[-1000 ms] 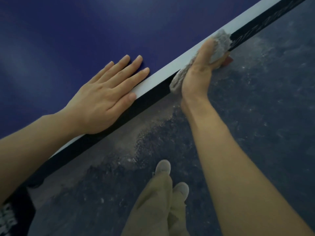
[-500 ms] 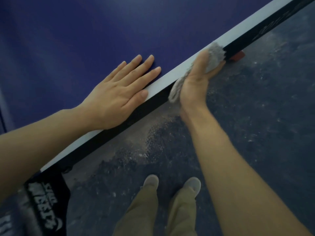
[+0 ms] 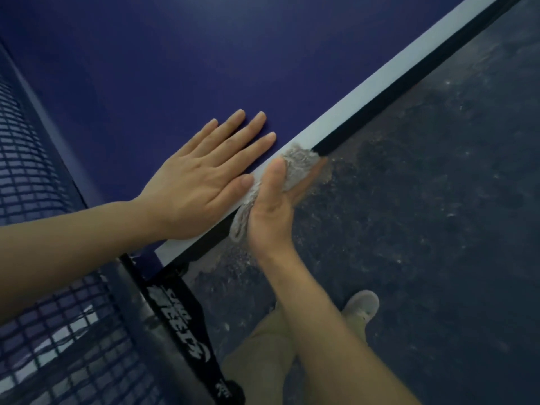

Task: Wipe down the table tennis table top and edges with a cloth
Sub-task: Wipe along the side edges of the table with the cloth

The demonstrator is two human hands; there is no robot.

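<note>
The blue table tennis table fills the upper left, with a white line along its side and a black edge below that. My left hand lies flat on the top, fingers apart, holding nothing. Right beside it, my right hand presses a grey fluffy cloth against the side edge, thumb on the white line and fingers under the rim. Part of the cloth hangs out below my palm.
The net and its black post clamp with white lettering stand at the left, close to my hands. Dark speckled floor lies to the right. My legs in beige trousers and a light shoe are below.
My right hand has slid the cloth along the table's edge toward the net, closing up on my left hand. The view has shifted, so the net and its post now show.
</note>
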